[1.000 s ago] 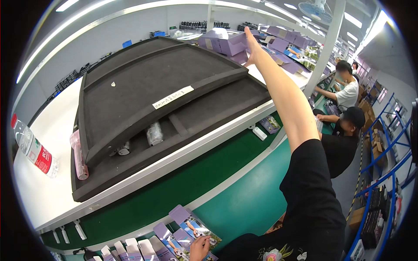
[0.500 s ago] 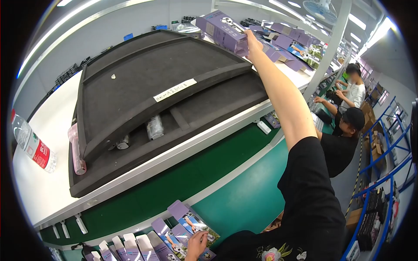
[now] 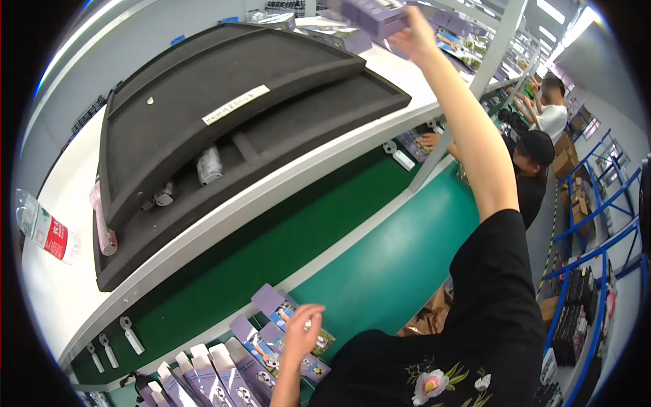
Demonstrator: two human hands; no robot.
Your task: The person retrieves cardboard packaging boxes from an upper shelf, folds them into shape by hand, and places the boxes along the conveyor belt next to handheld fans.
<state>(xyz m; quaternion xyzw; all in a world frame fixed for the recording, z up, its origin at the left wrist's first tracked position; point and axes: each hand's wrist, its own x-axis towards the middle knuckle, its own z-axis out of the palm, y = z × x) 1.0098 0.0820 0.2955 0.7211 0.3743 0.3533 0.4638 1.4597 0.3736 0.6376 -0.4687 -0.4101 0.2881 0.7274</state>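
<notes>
Boxes (image 3: 234, 385) at seven o'clock stood unclosed; the right hand (image 3: 418, 42) pinched another box (image 3: 380, 19) at one, the left hand (image 3: 302, 330) half-open.

Reaches the right hand (image 3: 415, 42) toward the far edge of the desk (image 3: 62, 292), almost straight-armed; holds the left hand (image 3: 303, 327) low before the near edge, fingers bent.

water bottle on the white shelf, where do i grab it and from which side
I'd wrap a hand around the middle of the bottle, at its red label, coming from the side away from the black trays. It looks tall and upright on the white shelf, which suits a sideways grip, and the pink object crowds the tray side.
</notes>
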